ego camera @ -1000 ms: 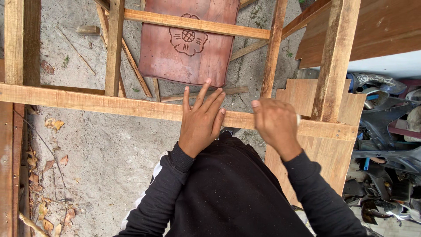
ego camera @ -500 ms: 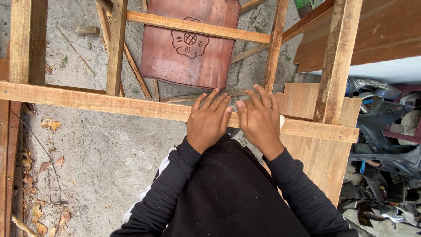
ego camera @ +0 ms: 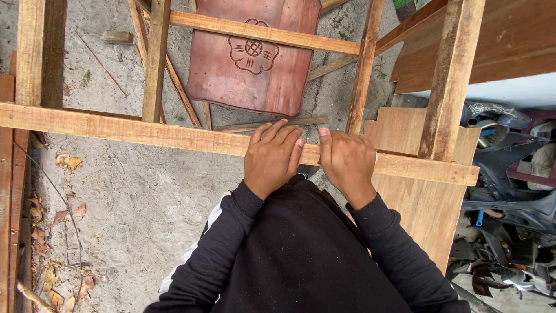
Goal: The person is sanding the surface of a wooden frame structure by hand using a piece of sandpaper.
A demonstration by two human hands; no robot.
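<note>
Head view: both hands are resting on a wooden rail.
The left hand (ego camera: 272, 159) and right hand (ego camera: 347, 162) are lying flat, fingers together, gripping nothing, on the horizontal rail (ego camera: 145, 134) crossing the frame above a reddish roof tile (ego camera: 255, 58).

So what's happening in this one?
A person in black sleeves rests both hands side by side on a horizontal wooden rail of a rough timber frame. The left hand and right hand both lie palm down on the rail, nearly touching. Beyond it, a reddish clay roof tile with a flower emblem lies on the sandy ground under another crosspiece. Wooden boards stand to the right.
</note>
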